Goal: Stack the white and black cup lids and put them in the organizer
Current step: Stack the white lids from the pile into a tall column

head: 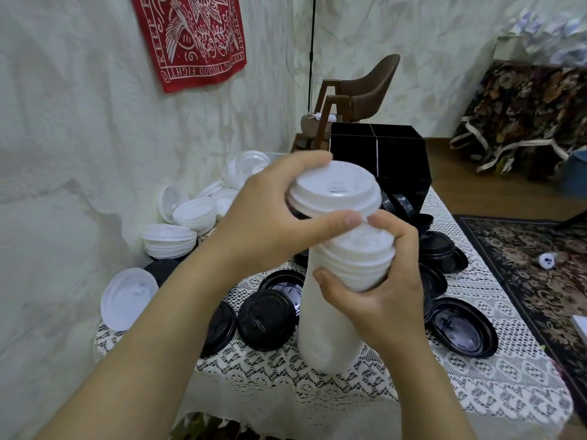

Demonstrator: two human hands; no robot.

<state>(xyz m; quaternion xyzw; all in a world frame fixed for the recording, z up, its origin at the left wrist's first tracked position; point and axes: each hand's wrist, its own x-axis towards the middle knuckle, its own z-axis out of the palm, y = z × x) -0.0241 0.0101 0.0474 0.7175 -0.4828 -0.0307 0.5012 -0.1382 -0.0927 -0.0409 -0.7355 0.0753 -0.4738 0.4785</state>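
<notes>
A white lid sits tilted just above the top of a tall stack of white lids, a little to the stack's left. The left hand pinches this lid by its rim, thumb on the near side and fingers curled over the far side. It may be more than one nested lid; the blur hides that. The right hand wraps the upper part of the stack, thumb in front and fingers curled round the right side up to the top lid. The stack's foot stands on the table near the middle of its near edge. Both forearms reach in from the near side, the left crossing above the table's left edge. Black lids lie around the stack, loose white lids pile along the left edge, and the black organizer stands at the far end.
</notes>
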